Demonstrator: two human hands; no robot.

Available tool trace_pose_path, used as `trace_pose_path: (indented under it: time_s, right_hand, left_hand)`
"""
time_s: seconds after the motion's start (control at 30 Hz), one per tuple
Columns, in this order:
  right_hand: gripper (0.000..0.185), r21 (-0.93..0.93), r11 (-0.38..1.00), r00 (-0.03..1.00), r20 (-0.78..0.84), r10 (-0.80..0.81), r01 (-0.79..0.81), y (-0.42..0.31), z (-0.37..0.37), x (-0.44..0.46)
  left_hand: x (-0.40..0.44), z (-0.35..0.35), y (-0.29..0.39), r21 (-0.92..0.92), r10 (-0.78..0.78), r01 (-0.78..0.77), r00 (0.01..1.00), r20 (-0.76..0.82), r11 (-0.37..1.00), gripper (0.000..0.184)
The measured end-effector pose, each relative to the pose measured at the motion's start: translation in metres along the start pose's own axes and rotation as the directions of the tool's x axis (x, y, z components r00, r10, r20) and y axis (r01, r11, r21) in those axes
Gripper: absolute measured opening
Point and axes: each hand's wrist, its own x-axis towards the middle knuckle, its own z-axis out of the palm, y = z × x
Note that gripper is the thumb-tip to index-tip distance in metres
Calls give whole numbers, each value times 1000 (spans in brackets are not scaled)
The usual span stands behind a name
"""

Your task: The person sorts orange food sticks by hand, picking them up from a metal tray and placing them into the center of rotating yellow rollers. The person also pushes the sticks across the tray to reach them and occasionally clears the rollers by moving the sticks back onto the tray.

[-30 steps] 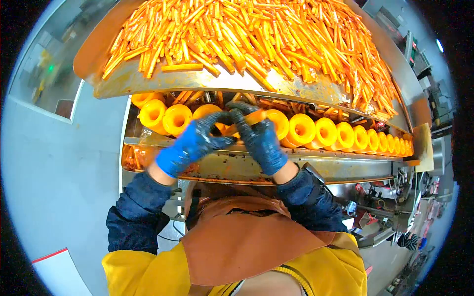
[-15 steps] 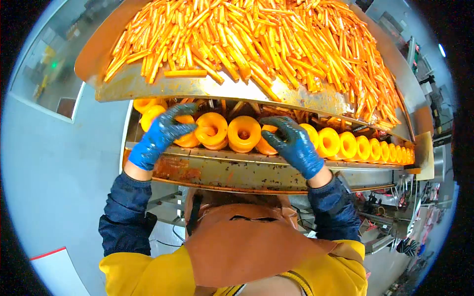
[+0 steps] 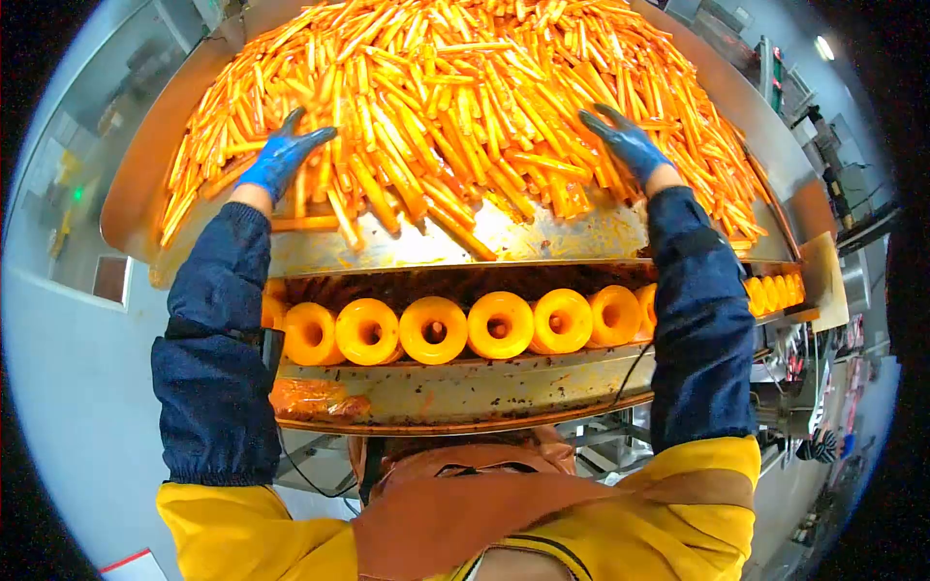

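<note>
A large heap of glossy orange sticks (image 3: 455,145), coated in something reddish, lies on a sloping metal tray (image 3: 407,242). At the heap's left side is my blue-gloved left hand (image 3: 281,160), its dark-stained fingers spread against the sticks. My right hand (image 3: 630,147), gloved the same way, rests at the right part of the heap with thumb and fingers apart. Neither hand is closed round any stick. Below the tray's front edge runs a row of orange funnel-shaped cups (image 3: 434,329) with round holes. My forearms hide parts of that row.
A stained metal ledge (image 3: 504,382) lies in front of the cups, with reddish residue at its left. A tan board (image 3: 821,281) stands at the row's right end. Raised metal walls (image 3: 140,184) flank the tray. Machinery stands further right.
Both hands have left the row of cups and moved up and forward onto the orange sticks. The view has shifted, and several cups now stand uncovered in the middle.
</note>
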Motion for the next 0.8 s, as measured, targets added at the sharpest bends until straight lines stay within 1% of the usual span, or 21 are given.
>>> trace_pose_path:
  time_s: [0.03,0.07,0.1,0.17,0.23,0.27,0.3,0.37,0.4,0.43,0.5,0.53,0.57,0.63,0.67,0.7,0.77,0.8]
  right_hand:
    - [82,54,998,998,-57,40,-37,15,23,30]
    - [94,-108,993,996,-73,44,-51,5,33,38]
    - [93,-163,984,995,-85,54,-67,-4,44,43]
    - [91,-153,987,995,-95,36,-50,-26,56,35]
    - [87,-194,981,996,-86,3,-20,-38,60,22]
    - [83,-217,976,993,-115,-32,7,-40,64,14]
    - [83,-219,976,993,-116,-30,4,-39,63,9]
    - [77,-138,990,996,-92,11,-24,-33,55,-2]
    - [71,-18,999,999,-14,47,-48,-17,51,6]
    - [62,182,977,994,45,103,-110,-10,44,4]
    - [58,119,986,989,-85,124,-113,6,33,0]
    - [54,196,979,993,-83,80,-63,-4,21,-18]
    - [51,230,972,999,44,27,-36,2,10,-22]
    - [45,37,998,997,63,-52,50,18,-6,-32]
    - [43,-81,995,998,24,-58,60,32,-11,-35]
    - [43,-79,995,998,20,-55,57,29,-14,-42]
    - [45,-287,941,980,25,195,-180,7,-20,-63]
    - [48,-334,936,992,13,123,-112,-7,-12,-74]
  left_hand:
    - [11,12,3,-81,72,-70,997,29,994,80]
    - [24,24,12,-12,34,-33,999,41,999,83]
    - [22,35,34,29,17,-15,997,-75,999,89]
    - [27,58,53,4,37,-37,996,-81,999,88]
    - [26,75,80,102,49,-44,998,-47,994,87]
    - [15,79,94,39,127,-126,991,-29,991,81]
    - [9,83,104,-2,221,-221,975,16,975,75]
    - [-8,86,130,79,348,-359,928,130,930,71]
    - [-16,83,138,61,427,-443,887,176,895,66]
    - [-17,82,137,56,429,-444,885,179,894,66]
    - [-21,73,132,167,503,-525,850,156,835,60]
    - [-31,67,131,204,514,-521,853,89,829,54]
    - [-31,62,114,239,596,-588,802,42,773,53]
    - [-63,44,114,156,530,-515,844,-77,843,49]
    - [-78,40,107,166,518,-497,847,-120,852,43]
    - [-91,34,98,176,506,-479,847,-162,860,37]
    - [-119,26,72,182,429,-399,885,-181,899,28]
    - [-128,27,55,182,429,-399,885,-178,899,28]
